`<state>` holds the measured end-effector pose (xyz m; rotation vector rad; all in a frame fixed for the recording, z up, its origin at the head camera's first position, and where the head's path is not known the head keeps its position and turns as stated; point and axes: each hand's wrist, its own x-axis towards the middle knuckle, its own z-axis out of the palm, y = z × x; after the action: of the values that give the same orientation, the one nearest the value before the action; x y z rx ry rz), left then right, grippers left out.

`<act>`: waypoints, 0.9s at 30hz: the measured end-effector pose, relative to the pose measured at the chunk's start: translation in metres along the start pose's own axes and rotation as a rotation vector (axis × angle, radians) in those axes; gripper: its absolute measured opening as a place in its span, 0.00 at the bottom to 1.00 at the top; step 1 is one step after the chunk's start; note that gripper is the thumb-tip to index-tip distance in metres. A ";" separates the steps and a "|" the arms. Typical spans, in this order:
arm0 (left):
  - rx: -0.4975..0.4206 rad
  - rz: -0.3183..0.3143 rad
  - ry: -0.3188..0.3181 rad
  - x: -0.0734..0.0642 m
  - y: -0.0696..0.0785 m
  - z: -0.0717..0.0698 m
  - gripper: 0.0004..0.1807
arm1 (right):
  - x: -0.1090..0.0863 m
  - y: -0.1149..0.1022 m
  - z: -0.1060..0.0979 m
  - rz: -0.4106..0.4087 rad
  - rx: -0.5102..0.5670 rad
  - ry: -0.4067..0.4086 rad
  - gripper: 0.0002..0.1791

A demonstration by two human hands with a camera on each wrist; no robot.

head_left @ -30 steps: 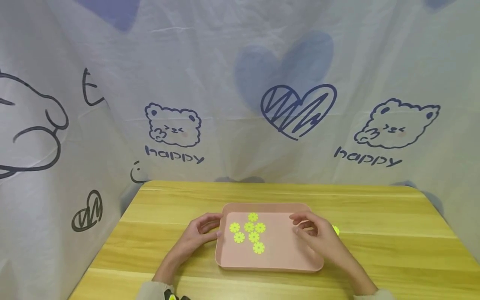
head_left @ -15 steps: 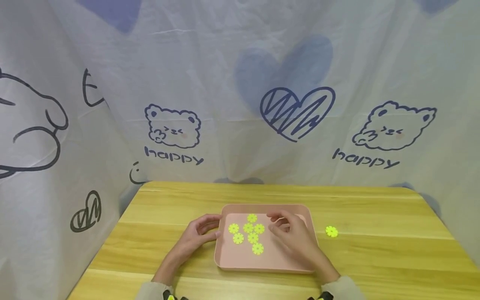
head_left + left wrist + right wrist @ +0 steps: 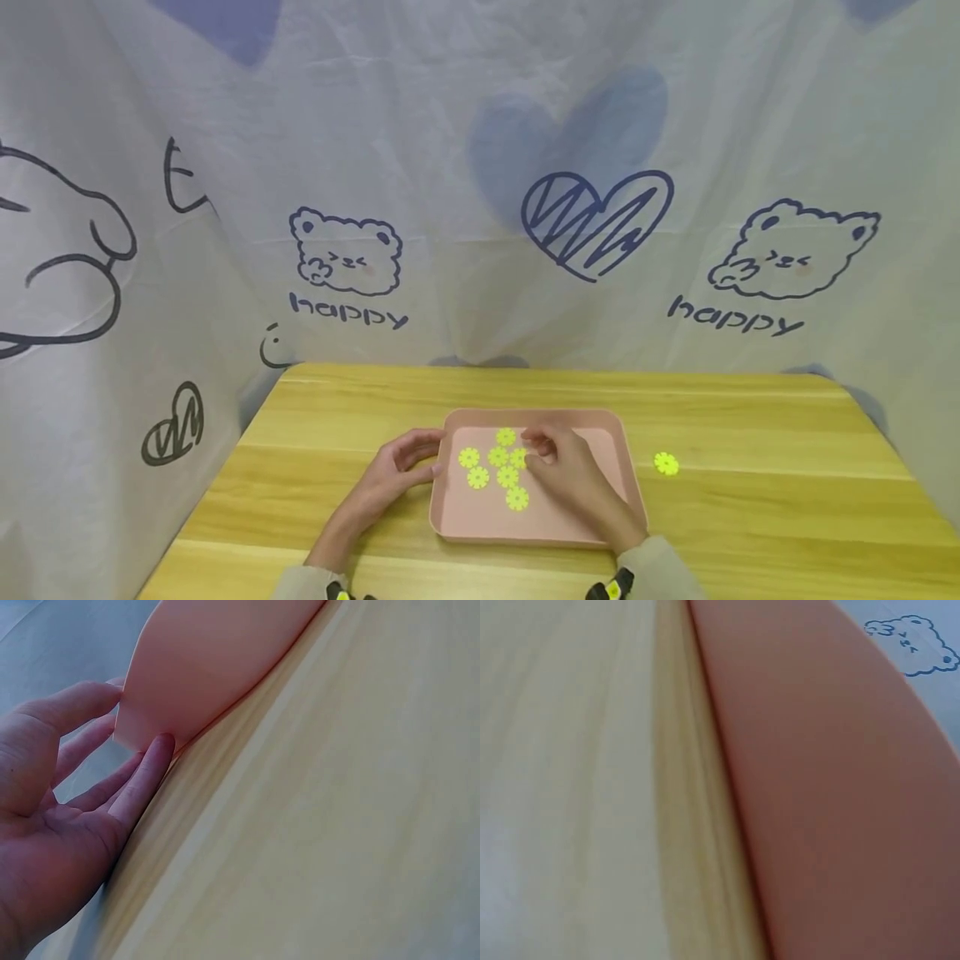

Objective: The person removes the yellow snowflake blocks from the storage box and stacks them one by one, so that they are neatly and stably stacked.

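A pink rectangular tray [image 3: 555, 533] lies on the wooden table and holds several yellow-green flower-shaped discs [image 3: 477, 477] in its left half. My left hand [image 3: 395, 467] is at the tray's left end. In the left wrist view its fingertips [image 3: 165, 742] touch the tray wall [image 3: 217, 660], fingers spread and loosely bent. My right hand [image 3: 572, 469] hangs over the tray's middle, loosely bent, thumb and index finger apart. Its thumb tip overlaps the rightmost disc [image 3: 517, 457] of the cluster. The right wrist view shows the tray's outer wall [image 3: 840, 787] but no hand.
One more flower-shaped disc [image 3: 666, 464] lies on the table [image 3: 780, 500], right of the tray. Behind the table hangs a pale curtain [image 3: 450, 167] printed with bears and hearts; it also runs along the left side.
My right hand has moved left across the tray, from its right side to the cluster of discs, uncovering the disc on the table. The left hand stays at the tray's left end.
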<state>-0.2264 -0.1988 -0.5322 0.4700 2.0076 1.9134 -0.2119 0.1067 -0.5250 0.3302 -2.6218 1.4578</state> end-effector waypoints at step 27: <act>0.004 0.016 0.000 0.001 0.000 0.001 0.29 | -0.006 -0.009 -0.017 0.124 0.126 -0.071 0.14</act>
<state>-0.2271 -0.1975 -0.5325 0.4884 2.0142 1.9193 -0.2040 0.1176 -0.5098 0.2400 -2.6551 1.6849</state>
